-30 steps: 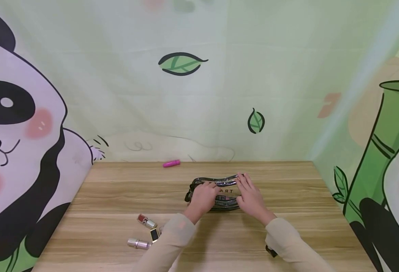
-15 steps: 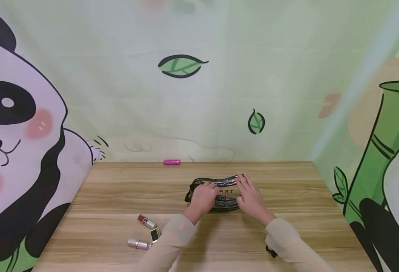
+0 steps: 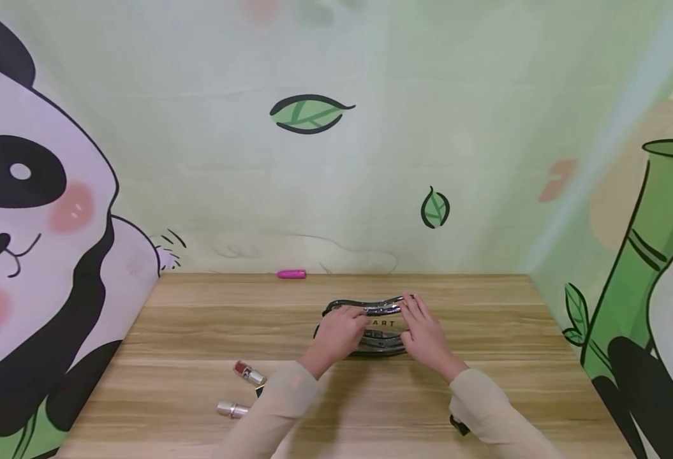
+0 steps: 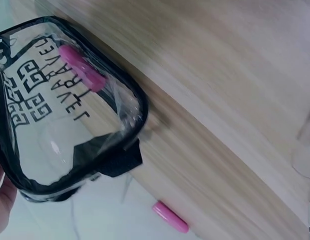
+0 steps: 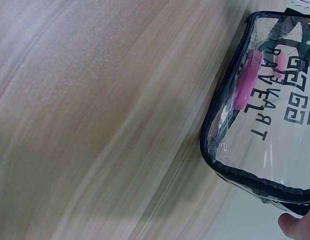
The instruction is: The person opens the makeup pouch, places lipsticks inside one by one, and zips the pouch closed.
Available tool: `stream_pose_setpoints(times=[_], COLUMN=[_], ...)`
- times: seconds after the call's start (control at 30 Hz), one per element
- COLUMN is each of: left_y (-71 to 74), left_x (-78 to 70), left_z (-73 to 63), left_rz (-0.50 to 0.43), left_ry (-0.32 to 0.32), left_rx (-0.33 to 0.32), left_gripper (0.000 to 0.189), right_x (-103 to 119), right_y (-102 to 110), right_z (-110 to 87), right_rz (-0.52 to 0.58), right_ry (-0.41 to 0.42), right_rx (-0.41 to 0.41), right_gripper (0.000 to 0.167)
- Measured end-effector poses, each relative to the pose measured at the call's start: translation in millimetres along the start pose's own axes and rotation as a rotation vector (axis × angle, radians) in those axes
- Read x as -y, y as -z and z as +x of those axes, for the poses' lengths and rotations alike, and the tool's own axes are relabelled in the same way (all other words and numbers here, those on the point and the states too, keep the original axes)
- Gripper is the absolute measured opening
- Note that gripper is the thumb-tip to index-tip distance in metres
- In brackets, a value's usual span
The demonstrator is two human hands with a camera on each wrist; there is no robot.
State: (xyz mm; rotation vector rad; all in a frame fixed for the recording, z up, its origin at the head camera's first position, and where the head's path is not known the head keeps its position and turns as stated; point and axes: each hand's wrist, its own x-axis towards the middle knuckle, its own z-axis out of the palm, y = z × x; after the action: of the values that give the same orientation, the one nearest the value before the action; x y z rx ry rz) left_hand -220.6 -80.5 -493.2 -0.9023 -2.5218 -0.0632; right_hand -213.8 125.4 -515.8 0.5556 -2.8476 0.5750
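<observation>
A clear pouch [image 3: 379, 345] with black trim stands on the table, printed with dark lettering. In the left wrist view, a pink tube [image 4: 83, 69] shows through its wall, low inside. My left hand [image 3: 339, 333] grips the pouch's left part, fingers bent over the top; only finger edges show in the left wrist view. My right hand [image 3: 425, 331] holds the right end, fingertips at the far rim and thumb toward the near rim. A bit of that thumb [image 5: 291, 225] appears beside the trim in the right wrist view.
Another pink tube [image 3: 291, 274] lies at the table's far edge. To the left lie a red-and-silver cosmetic tube [image 3: 249, 373], a pale silver tube [image 3: 232, 410] and a small dark square item [image 3: 259, 390], partly behind my left sleeve. A panda-print cloth [image 3: 215, 159] hangs behind the table [image 3: 187, 331].
My left hand and forearm have shifted slightly left, now hiding the pouch's black left end and more of the dark square item. The right hand stays in place on the pouch.
</observation>
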Motion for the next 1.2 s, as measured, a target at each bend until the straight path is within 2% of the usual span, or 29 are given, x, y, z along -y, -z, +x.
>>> stream_pose_setpoints(times=[0.3, 0.5, 0.6, 0.73, 1.0, 1.07, 1.2], left_y=[0.3, -0.5, -0.2, 2.0, 4.3, 5.7, 10.3], left_x=[14.4, 25.1, 30.3, 36.6, 54.4, 59.9, 69.7], left_z=[-14.3, -25.2, -30.4, -38.2, -61.1, -68.7, -83.6], left_rz=[-0.089, -0.087, -0.081, -0.079, -0.107, -0.116, -0.13], left_ry=[-0.09, -0.093, -0.079, -0.049, 0.025, 0.049, 0.117], left_rx=[-0.12, -0.196, -0.211, -0.188, -0.096, -0.053, 0.075], left_gripper=[0.017, 0.02, 0.02, 0.023, 0.037, 0.04, 0.044], right_x=[2.3, 1.3, 0.8, 0.0, 0.9, 1.3, 2.4], right_y=[1.3, 0.0, -0.9, -2.3, -2.5, -2.0, -0.8], right_z=[-0.4, 0.5, 0.9, 1.2, 0.5, 0.5, 0.6], right_rz=[0.001, -0.006, -0.002, 0.013, 0.014, 0.013, 0.014], right_ry=[-0.014, -0.013, -0.005, -0.001, -0.004, -0.005, -0.004], right_rx=[0.002, -0.004, -0.011, -0.023, -0.016, -0.01, -0.008], right_gripper=[0.056, 0.057, 0.056, 0.056, 0.056, 0.056, 0.056])
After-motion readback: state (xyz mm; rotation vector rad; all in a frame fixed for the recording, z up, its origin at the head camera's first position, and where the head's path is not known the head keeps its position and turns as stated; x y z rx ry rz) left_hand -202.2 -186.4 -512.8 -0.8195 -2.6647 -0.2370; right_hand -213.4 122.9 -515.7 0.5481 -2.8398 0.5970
